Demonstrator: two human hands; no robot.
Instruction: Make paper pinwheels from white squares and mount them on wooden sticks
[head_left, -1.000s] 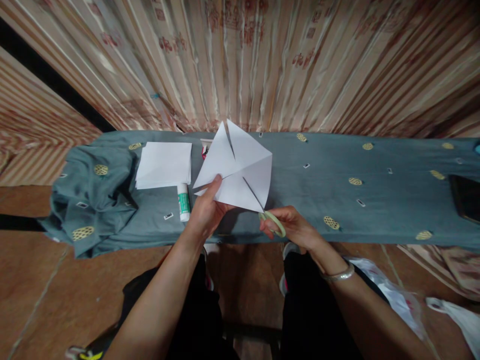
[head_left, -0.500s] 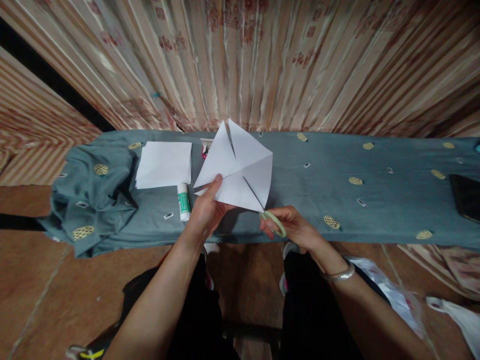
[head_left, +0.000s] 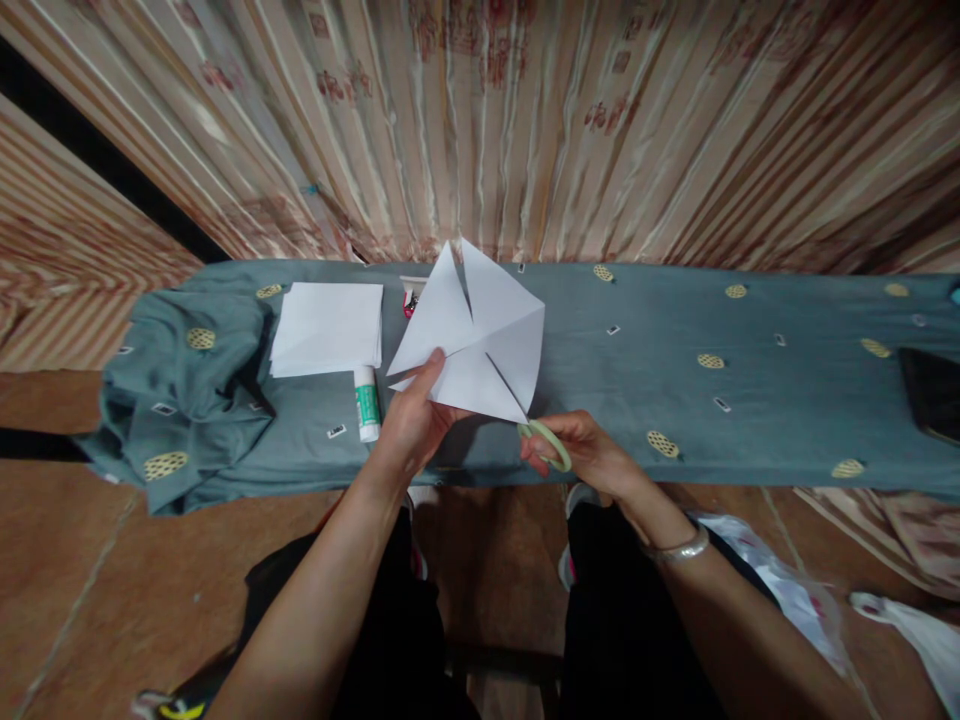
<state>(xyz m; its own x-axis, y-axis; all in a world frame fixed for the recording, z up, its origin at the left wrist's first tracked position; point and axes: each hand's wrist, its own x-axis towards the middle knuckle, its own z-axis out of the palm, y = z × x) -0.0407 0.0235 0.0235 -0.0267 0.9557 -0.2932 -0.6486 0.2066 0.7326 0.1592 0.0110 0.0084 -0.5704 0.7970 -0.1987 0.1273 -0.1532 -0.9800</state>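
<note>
A square sheet of white paper (head_left: 495,330) is held up over the cloth, with slits running from its corners toward the middle. My left hand (head_left: 421,410) grips its near left edge, thumb on top and fingers underneath. In my right hand (head_left: 574,440) are scissors (head_left: 553,445) with pale green handles, fingers closed through the loops. Their blades lie along the slit at the paper's near right corner. Left of the sheet, a glue stick (head_left: 367,404) with a green label lies beside a stack of white paper (head_left: 328,328). A small red and white item (head_left: 410,298) is partly hidden behind the sheet.
A grey-green cloth with pineapple prints (head_left: 787,420) covers the long bench, bunched up at the left end (head_left: 195,390). A dark object (head_left: 930,390) sits at the right edge. Patterned curtains (head_left: 480,130) hang behind. White plastic bags (head_left: 795,590) lie at lower right.
Almost nothing differs. The far corner flaps of the paper have shifted very slightly to the right; both hands and the scissors stay nearly in place.
</note>
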